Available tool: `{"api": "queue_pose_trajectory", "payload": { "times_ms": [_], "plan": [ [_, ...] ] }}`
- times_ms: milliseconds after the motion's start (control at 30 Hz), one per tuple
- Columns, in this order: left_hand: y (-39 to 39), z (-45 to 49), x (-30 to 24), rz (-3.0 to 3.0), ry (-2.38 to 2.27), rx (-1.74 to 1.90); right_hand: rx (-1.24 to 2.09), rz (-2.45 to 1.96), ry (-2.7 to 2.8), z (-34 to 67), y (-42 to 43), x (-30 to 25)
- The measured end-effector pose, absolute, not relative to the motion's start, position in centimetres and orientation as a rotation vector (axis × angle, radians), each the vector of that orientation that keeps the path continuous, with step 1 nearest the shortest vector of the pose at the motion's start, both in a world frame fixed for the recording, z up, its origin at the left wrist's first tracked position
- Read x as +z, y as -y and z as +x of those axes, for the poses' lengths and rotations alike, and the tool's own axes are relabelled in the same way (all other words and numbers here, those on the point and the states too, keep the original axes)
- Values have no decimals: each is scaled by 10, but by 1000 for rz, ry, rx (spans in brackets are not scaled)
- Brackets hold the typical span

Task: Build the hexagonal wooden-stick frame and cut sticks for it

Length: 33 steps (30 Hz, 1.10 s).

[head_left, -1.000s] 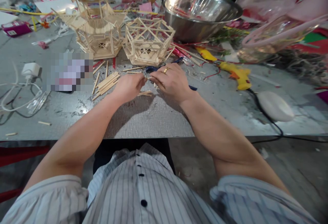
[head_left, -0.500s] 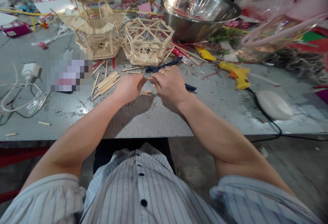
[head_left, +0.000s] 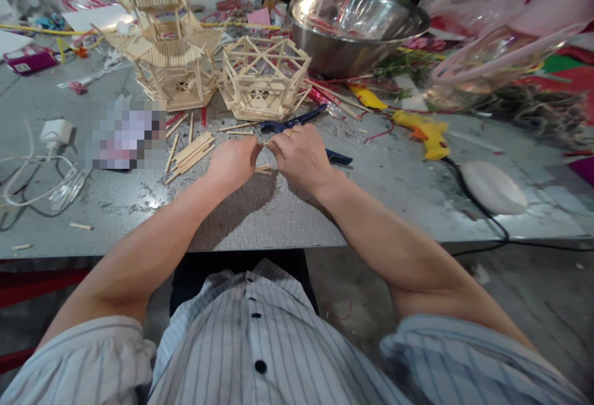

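My left hand (head_left: 235,161) and my right hand (head_left: 301,154) meet fingertip to fingertip just above the table, both closed in a pinch. Between them shows a short bit of a thin wooden stick (head_left: 266,144); the fingers cover most of it. Left of my left hand lies a pile of wooden sticks (head_left: 192,154), and a couple more sticks (head_left: 263,169) rest below my fingertips. Blue-handled pliers (head_left: 338,157) lie partly hidden behind my right hand. Beyond my hands stands an open wooden stick frame (head_left: 262,80), beside a taller stick pavilion (head_left: 174,46).
A steel bowl (head_left: 334,52) stands at the back. To the right are a yellow glue gun (head_left: 429,136) with a black cord and a white oval object (head_left: 494,187). On the left lie a blurred-out phone-like object (head_left: 127,139) and a white charger (head_left: 55,132) with cables.
The view has shifted slightly. Both hands keep their pinch on the small stick, with hardly any movement between them.
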State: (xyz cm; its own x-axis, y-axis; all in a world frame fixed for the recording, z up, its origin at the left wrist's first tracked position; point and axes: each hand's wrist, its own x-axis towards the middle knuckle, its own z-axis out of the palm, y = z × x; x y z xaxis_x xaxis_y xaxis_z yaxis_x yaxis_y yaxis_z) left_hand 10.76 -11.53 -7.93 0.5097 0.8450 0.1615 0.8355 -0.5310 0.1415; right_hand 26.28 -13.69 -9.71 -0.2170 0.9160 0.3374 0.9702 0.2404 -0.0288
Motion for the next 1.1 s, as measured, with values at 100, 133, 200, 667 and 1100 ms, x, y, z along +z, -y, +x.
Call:
{"api": "queue_pose_trajectory", "payload": {
  "times_ms": [100,133,200,667,1100],
  "plan": [
    [116,109,-82,2661,-1535,342,-258,-1789,2214,261,136,-97],
    [115,109,-82,2653,-1534,348,-241,-1794,2217,262,136,-97],
    [110,105,-82,2644,-1464,348,-163,-1743,2260,267,133,-95],
    [101,87,-63,2226,-747,301,1007,-1180,2245,298,133,-75],
    [90,94,-87,2490,-1114,402,604,-1540,2417,307,123,-88]
  ]
}}
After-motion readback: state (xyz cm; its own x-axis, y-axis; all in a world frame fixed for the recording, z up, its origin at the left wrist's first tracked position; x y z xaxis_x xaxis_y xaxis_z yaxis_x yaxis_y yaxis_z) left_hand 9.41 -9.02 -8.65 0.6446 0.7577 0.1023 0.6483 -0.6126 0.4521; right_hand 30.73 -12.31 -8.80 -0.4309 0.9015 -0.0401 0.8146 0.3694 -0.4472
